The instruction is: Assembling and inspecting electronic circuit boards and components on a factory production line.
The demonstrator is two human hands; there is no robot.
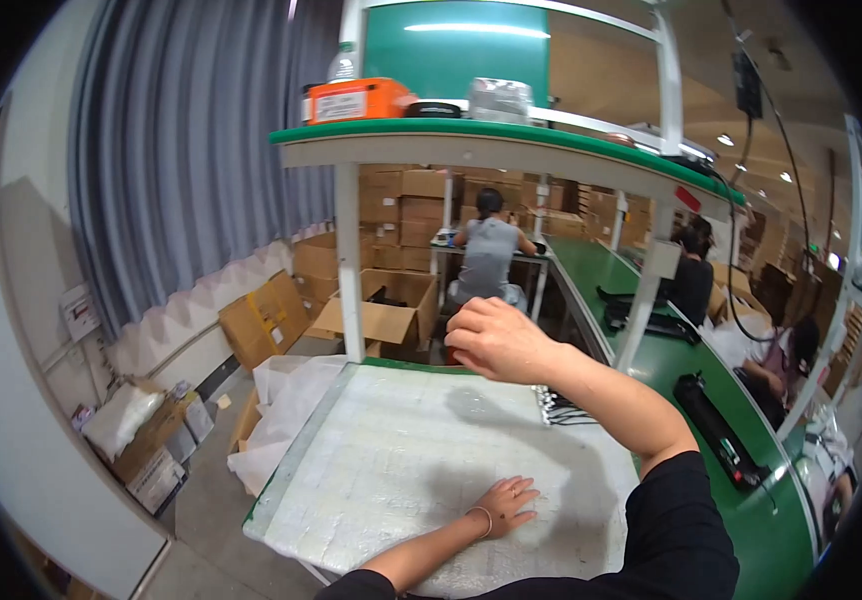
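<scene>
My left hand [506, 507] lies flat with its fingers spread on the table [381, 470], whose top has a pale, glossy, wrinkled covering. Above the table's far edge, my right hand [496, 340] is raised with its fingers curled down. Its fingertips are turned away, so whatever they may hold is hidden. A small patch of red and dark shows just below its knuckles, too little to name. Near my right forearm, a bunch of black cables with white ends [561, 408] lies at the table's far right, partly covered by the arm.
A green-topped shelf [401, 128] spans the table's far side, bearing an orange box [361, 100]. Along the right runs a green conveyor [681, 400] with long black parts [716, 430]. Cartons [391, 300] stand beyond. Other people [491, 250] sit ahead and to the right.
</scene>
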